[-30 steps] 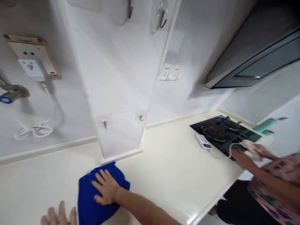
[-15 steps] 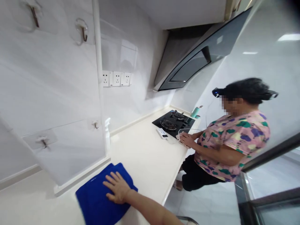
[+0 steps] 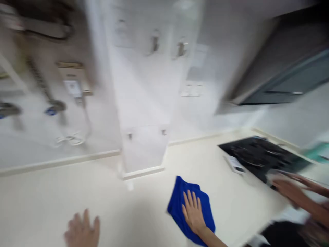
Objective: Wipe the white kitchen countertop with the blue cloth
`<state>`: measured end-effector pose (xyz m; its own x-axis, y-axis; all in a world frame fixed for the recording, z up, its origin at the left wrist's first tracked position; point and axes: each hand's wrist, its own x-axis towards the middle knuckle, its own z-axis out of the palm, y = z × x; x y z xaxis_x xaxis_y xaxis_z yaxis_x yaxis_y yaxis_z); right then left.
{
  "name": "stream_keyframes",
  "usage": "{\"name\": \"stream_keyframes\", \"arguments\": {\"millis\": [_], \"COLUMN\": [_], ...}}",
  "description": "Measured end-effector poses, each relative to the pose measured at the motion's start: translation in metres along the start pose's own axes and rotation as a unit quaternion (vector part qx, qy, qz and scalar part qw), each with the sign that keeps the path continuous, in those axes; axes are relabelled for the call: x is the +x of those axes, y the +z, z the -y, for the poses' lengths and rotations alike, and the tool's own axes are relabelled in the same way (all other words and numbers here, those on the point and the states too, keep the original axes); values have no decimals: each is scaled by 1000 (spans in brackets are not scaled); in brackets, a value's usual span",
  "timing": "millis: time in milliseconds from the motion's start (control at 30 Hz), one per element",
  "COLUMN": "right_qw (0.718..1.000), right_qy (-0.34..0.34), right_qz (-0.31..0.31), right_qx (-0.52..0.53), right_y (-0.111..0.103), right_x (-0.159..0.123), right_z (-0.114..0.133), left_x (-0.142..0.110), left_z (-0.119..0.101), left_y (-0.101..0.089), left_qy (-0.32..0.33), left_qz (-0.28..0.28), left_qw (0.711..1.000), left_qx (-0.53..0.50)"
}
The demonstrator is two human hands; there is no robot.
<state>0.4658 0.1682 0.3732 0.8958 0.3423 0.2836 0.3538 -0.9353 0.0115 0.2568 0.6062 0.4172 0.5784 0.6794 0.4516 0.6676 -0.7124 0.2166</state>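
A folded blue cloth lies on the white countertop. My right hand rests flat on top of it, fingers spread and pointing away from me. At the lower left, my left hand is over the countertop with its fingers apart and nothing in it. It is blurred, and I cannot tell whether it touches the surface.
A black gas stove is set into the counter at right, with a white device beside it. A co-worker's hands are by the stove's front edge. A wall pillar with hooks meets the counter. A range hood overhangs.
The view has swung left, bringing a wall with pipes and a charger cable into sight. My left hand has come into view. My right hand stays on the cloth.
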Motion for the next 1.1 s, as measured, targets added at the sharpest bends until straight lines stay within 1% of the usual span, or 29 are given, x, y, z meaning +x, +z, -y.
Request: {"name": "stream_keyframes", "arguments": {"millis": [67, 100, 167, 267, 333, 400, 500, 567, 700, 833, 900, 967, 1033, 1100], "right_qw": [995, 990, 975, 951, 934, 916, 893, 889, 896, 899, 898, 895, 892, 892], "right_qy": [-81, -120, -188, -266, -316, -364, -415, -424, -409, -400, -398, -399, -402, -401], "right_qz": [-40, -53, -59, -34, -8, 18, 41, 48, 64, 97, 111, 116, 109, 92], "right_qx": [35, 58, 104, 153, 168, 170, 166, 165, 159, 150, 152, 162, 177, 188], "right_y": [3, 1, -7, -21, -27, -30, -28, -23, -14, -15, -17, -18, -17, -13], "right_x": [-9, -12, -17, -17, -11, 1, 27, 45, 77, 98, 103, 102, 93, 76], "right_z": [38, 59, 104, 171, 210, 241, 276, 295, 330, 353, 357, 354, 345, 332], "left_x": [-7, -8, -9, -15, -19, -23, -26, -26, -26, -26, -25, -23, -21, -21], "left_z": [0, 0, 1, 4, 3, 0, -1, -1, 4, 10, 14, 19, 22, 26], "left_y": [-5, -6, -7, -10, -13, -16, -18, -17, -12, -2, 4, 9, 12, 15], "left_qy": [11, 7, 0, -16, -22, -25, -32, -36, -32, -13, -6, 1, 6, 9], "left_qz": [-3, -5, 10, 29, 33, 32, 32, 36, 35, -2, -24, -42, -53, -56], "left_qw": [1000, 999, 999, 999, 999, 999, 999, 999, 999, 998, 998, 996, 995, 995], "left_qx": [24, 35, 45, 36, 28, 21, 17, 17, 25, 56, 66, 73, 80, 85]}}
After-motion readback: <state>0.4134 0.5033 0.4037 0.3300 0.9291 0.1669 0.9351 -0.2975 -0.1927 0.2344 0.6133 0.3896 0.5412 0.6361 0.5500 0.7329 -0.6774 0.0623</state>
